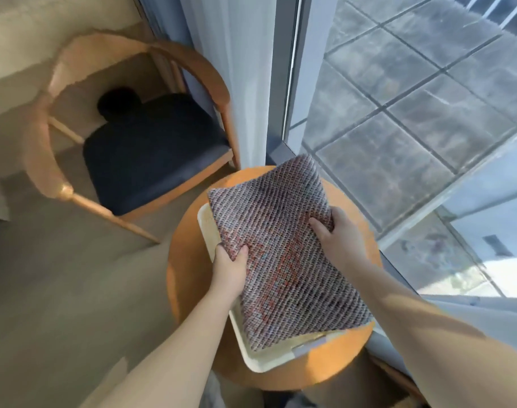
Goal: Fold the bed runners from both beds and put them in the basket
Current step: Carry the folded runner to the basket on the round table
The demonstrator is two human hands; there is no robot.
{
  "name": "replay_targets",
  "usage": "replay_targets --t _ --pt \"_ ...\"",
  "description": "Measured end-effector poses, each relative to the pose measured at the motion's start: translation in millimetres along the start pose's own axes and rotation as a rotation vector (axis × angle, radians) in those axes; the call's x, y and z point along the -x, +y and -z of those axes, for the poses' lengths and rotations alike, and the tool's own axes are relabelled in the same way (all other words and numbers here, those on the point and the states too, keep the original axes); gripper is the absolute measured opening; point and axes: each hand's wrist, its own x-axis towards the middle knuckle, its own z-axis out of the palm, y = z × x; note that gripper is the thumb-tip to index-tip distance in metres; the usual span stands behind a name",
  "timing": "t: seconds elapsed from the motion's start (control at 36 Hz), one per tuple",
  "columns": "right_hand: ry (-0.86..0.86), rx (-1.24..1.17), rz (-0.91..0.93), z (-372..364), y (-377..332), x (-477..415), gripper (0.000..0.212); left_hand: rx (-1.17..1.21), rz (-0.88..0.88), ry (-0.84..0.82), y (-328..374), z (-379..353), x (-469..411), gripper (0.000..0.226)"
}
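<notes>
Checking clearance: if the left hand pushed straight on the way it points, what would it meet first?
The folded bed runner that the left hand grips; beneath it lies the basket, though depth is unclear.

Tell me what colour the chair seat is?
Dark navy blue seat, seen in the head view.

Quick count of what was there: one folded bed runner [283, 245], just the one, no second that I could see. One cream basket [242, 343]. One round wooden desk [189, 284]. Two hands in shot, a left hand [230, 269] and a right hand [339, 234]. Also one wooden chair [45, 160] with one dark seat cushion [151, 160], and one pale curtain [245, 83].
</notes>
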Motion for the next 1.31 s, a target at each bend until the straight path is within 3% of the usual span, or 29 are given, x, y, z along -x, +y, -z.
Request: replay_targets --t 0.28,0.36,0.47,0.53,0.67,0.75,0.86,0.97,1.06,1.17,1.31 --pt "-0.052 0.088 -0.028 -31 14 7 0.027 -0.063 0.108 0.034 -31 1 9 0.028" --pt "-0.089 0.138 -0.042 -34 15 5 0.026 -0.149 0.114 0.039 -29 0 8 0.041" --pt "-0.114 0.292 -0.029 -41 15 -5 0.028 -0.324 0.038 0.046 -25 0 7 0.078" --pt "-0.117 0.391 0.037 -47 13 -5 0.028 -0.458 -0.027 0.044 -24 2 6 0.087" --pt "-0.202 0.719 0.311 -62 14 6 0.077 -0.82 -0.232 -0.074 -22 -2 -6 0.085" --pt "-0.211 0.892 0.474 -66 18 0 0.076 -1.083 -0.324 -0.142 -24 -10 -19 0.083" --pt "-0.242 0.916 0.524 -82 26 -17 0.062 -1.224 -0.302 -0.234 -29 -25 -30 0.075" --pt "-0.393 0.866 0.334 -99 41 -31 0.071 -1.19 -0.164 -0.266 -41 -34 -43 0.068" --pt "-0.514 0.896 0.223 -111 51 -39 0.073 -1.198 -0.038 -0.274 -50 -35 -53 0.076" --pt "-0.386 0.781 0.309 -117 32 -51 0.069 -1.263 -0.079 -0.227 -43 -39 -59 0.086" --pt "-0.309 0.822 0.398 -122 14 -80 0.07 -1.28 -0.224 -0.199 -36 -37 -81 0.079"
